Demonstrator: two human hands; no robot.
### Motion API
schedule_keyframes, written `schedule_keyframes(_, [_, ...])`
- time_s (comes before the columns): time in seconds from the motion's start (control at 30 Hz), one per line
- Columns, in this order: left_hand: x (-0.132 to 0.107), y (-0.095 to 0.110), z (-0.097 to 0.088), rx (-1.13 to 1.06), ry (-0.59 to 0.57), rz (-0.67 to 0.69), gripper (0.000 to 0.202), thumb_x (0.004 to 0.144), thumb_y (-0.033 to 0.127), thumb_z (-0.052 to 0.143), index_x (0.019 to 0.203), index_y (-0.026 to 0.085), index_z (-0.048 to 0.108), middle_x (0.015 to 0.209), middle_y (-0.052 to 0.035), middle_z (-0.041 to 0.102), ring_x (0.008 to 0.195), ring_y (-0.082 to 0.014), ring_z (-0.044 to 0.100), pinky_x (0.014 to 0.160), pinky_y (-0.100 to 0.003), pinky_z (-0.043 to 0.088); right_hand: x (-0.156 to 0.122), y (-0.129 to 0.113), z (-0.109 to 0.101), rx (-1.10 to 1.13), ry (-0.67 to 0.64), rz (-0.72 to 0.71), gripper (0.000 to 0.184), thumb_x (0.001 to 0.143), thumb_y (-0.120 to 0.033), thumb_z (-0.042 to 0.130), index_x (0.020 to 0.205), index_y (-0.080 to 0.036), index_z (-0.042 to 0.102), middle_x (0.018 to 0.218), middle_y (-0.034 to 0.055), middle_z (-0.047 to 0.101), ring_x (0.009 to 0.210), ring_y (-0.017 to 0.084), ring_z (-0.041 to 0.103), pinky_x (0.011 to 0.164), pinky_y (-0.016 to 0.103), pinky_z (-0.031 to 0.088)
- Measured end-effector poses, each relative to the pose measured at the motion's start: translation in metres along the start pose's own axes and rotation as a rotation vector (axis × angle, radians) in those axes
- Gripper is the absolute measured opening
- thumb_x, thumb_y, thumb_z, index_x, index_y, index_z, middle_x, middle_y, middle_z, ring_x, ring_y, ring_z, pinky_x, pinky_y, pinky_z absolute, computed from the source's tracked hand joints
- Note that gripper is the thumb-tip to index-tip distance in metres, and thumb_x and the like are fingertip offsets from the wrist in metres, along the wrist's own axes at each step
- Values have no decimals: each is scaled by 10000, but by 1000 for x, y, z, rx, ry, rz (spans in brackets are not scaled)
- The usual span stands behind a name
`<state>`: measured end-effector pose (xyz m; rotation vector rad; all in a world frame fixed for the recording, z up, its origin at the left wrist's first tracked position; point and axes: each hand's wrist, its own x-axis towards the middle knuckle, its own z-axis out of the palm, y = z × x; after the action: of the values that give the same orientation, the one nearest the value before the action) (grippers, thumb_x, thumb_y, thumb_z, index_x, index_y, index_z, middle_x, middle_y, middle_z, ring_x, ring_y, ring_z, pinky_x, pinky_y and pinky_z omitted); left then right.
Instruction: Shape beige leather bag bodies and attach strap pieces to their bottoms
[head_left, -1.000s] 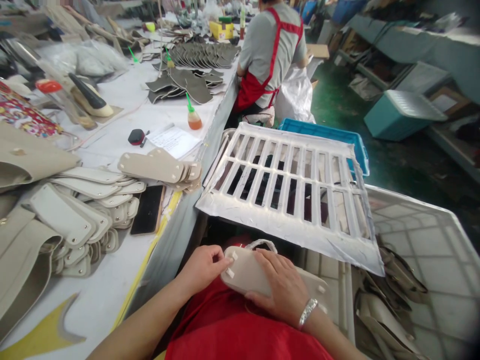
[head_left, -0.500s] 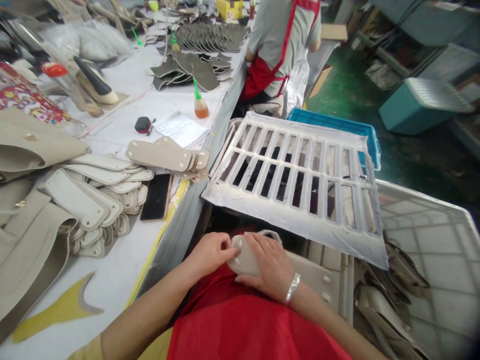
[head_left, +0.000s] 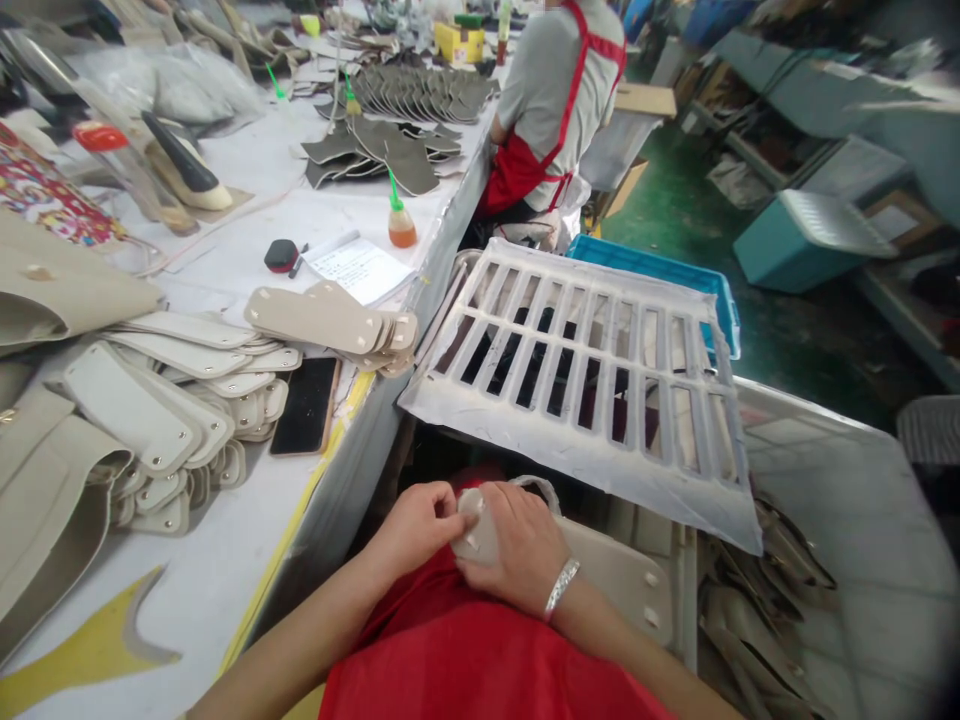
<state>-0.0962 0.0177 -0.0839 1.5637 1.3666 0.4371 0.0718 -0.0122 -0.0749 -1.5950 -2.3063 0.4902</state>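
Note:
A beige leather strap piece [head_left: 615, 580] with small white tabs lies across my lap on a red apron [head_left: 465, 660]. My right hand [head_left: 514, 545], with a silver bracelet at the wrist, presses flat over its rounded left end. My left hand [head_left: 412, 525] pinches at that same end with its fingertips. Most of the end is hidden under my fingers.
Stacks of beige strap pieces [head_left: 187, 400] and a black phone [head_left: 306, 405] lie on the white table [head_left: 225, 560] at left. A white slotted grid [head_left: 585, 370] rests over a blue crate [head_left: 652, 270]. A person in a red apron [head_left: 551, 110] sits ahead. A glue bottle [head_left: 401, 220] stands nearby.
My right hand has slid left along the strap piece and now covers its rounded end. My left fingers stay pinched at that end. The view has shifted slightly.

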Motion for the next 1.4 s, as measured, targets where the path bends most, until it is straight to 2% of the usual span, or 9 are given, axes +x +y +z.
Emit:
schedule_keyframes(0.13, [1,-5,-3,-35,-32,29,255,697,332,598,592,156,447,574,53,466,543,-84,393,508,-201,302,0,1,3,-14,18,-20,678,581,-500,624,1116,-109,484,1077,128,544,985,266,480,883,397,337])
schedule_keyframes(0.37, [5,-6,-8,-76,-129,49,262,719,328,581,601,155,424,545,61,423,511,-71,372,473,-187,270,2,1,-2,-8,-73,-14,689,598,-513,649,1137,-117,484,1103,130,549,984,273,492,868,409,356])
schedule_keyframes(0.6, [9,-14,-4,-206,-203,37,337,739,399,590,625,167,373,536,67,423,462,-69,441,433,-174,311,-1,8,-2,-26,-87,-37,936,582,-611,645,1293,-78,348,1270,189,452,1124,314,435,932,442,315])
schedule_keyframes(0.83, [5,-16,0,-298,-221,7,352,744,421,583,650,184,341,513,68,458,433,-109,517,389,-181,350,5,-4,-1,9,-65,26,530,601,-438,629,1022,-134,524,985,118,557,902,254,508,807,373,363])
schedule_keyframes(0.9, [5,-15,2,-304,-224,-11,347,753,427,565,660,188,332,517,68,467,429,-116,520,387,-188,360,4,-3,-3,26,-75,7,593,587,-466,650,1060,-137,511,1012,112,552,927,252,503,832,383,366])
schedule_keyframes(1.03, [6,-13,4,-197,-206,2,339,777,436,527,666,186,326,548,68,450,460,-94,480,430,-186,357,-19,21,-21,70,-78,-50,937,539,-580,686,1285,-118,357,1224,157,481,1110,293,438,972,459,306])
schedule_keyframes(1.13, [4,-11,7,-51,-190,52,345,805,441,486,644,182,323,570,60,407,521,-92,437,483,-195,345,-59,61,-45,149,80,115,759,674,-518,616,1280,-139,359,1249,149,478,1167,273,419,1009,469,295])
schedule_keyframes(1.27, [9,-15,5,131,-249,49,391,816,515,424,631,192,303,570,53,362,548,-111,400,513,-220,341,-128,118,-63,454,430,619,353,789,-367,504,1076,-165,471,996,96,600,904,184,580,828,368,468])
schedule_keyframes(1.4, [10,-4,-9,553,-304,43,396,795,572,387,666,198,389,589,30,446,562,-152,452,557,-272,360,-166,137,-49,750,376,750,245,767,-396,532,821,-161,491,686,-2,545,606,106,508,557,242,447])
